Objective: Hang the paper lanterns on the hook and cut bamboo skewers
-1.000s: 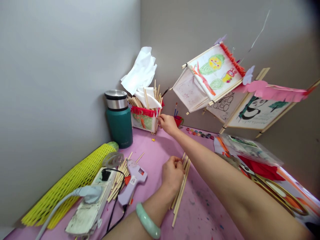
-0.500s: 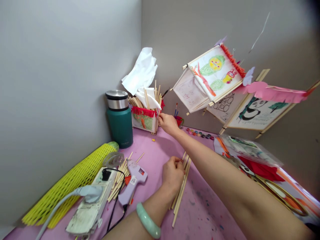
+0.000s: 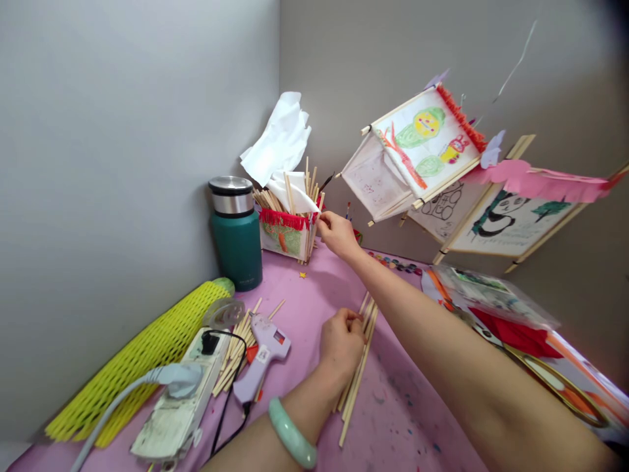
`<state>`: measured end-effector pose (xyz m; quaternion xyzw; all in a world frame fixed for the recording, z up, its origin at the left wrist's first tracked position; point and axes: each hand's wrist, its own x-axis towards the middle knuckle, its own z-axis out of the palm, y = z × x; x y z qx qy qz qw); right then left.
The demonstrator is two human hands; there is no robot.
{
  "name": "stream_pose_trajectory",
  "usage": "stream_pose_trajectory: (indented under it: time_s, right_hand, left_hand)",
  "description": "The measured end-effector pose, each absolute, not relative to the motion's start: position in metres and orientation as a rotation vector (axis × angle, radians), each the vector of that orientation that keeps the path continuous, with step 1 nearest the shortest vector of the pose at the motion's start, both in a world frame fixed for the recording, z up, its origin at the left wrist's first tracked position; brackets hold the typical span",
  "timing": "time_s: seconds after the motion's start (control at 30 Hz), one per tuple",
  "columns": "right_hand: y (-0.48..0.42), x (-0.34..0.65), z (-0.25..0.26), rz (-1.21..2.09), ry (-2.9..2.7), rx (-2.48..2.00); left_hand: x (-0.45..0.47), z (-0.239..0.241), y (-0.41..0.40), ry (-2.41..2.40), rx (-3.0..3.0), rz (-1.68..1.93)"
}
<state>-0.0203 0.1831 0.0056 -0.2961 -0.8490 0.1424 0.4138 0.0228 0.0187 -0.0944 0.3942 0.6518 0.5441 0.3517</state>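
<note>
My left hand (image 3: 343, 342), with a green bangle (image 3: 291, 434) at the wrist, rests on the table. Its fingers are curled closed on thin wooden sticks (image 3: 354, 403) lying lengthwise there. Farther back, my right hand (image 3: 339, 233) reaches to the right corner of a box (image 3: 284, 237) with a red fringe and a drawing on its front. The fingertips are pinched together at that corner, close to a hanging tissue end; what they grip, if anything, is hidden. Many wooden sticks (image 3: 265, 200) and white tissue (image 3: 279, 141) stick up out of the box.
A green bottle (image 3: 236, 242) stands left of the box. Nearer lie a lilac glue gun (image 3: 264, 357), more sticks (image 3: 236, 354), a power strip (image 3: 170, 413) and yellow foam netting (image 3: 142, 357). Paper lanterns (image 3: 427, 147) hang at the right above scissors (image 3: 555, 387) and a plastic packet (image 3: 496, 295).
My right hand has shifted slightly up and to the right along the box's corner. The left hand stays on the sticks.
</note>
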Motion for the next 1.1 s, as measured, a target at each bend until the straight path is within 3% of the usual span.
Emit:
stream_pose_trajectory:
  time_s: [0.47,0.83,1.0,1.1]
  right_hand:
    - [0.183,-0.033,0.007,0.903,-1.837,-0.637]
    - [0.127,0.030,0.033,1.021,-1.666,-0.439]
    - [0.086,0.090,0.050,1.445,-1.477,-0.351]
    - [0.074,0.118,0.035,1.690,-1.425,-0.463]
  left_hand:
    - [0.023,-0.100,0.020,1.703,1.026,1.438]
    - [0.023,-0.092,0.019,1.591,0.892,1.468]
    - [0.015,-0.086,0.020,1.424,0.725,1.476]
    - [0.011,-0.081,0.018,1.304,0.669,1.457]
